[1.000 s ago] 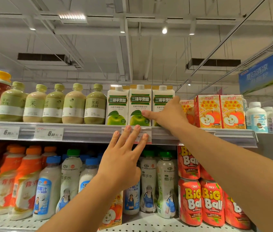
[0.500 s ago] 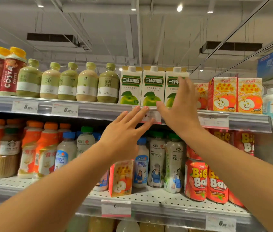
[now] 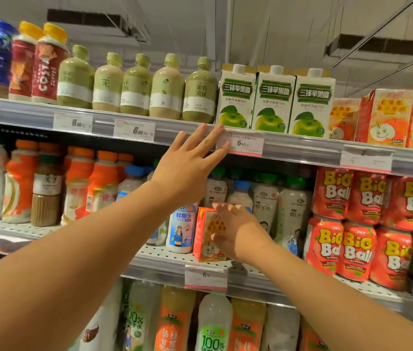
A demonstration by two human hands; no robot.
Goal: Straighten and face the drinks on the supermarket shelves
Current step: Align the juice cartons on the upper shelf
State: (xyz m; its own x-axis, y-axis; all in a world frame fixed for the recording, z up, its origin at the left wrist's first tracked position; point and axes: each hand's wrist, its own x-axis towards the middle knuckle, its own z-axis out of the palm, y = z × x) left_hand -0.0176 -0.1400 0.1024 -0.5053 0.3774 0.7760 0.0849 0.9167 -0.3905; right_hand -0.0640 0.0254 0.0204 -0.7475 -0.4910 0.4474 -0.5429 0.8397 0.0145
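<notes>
Top row is sitting faced; stray apple carton (image 3: 209,235) at five o'clock of splayed left hand (image 3: 190,171) is awaiting removal, right hand (image 3: 236,233) closing around it, grip unclear.

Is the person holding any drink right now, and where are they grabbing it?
Nothing is clearly held. The right hand is at the red apple carton's right side, but a closed grip cannot be seen. The left hand is open against the shelf edge.

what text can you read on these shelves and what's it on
"COSTA": red coffee bottle
"三锋苹果醋": green apple cartons
"BiG Ball": red cans
"6.00": price tag
"6.80": price tag
"100%": bottom-shelf bottle
"鲜椰汁": blue-label bottle
Other tags and small print: too blurred.
</notes>
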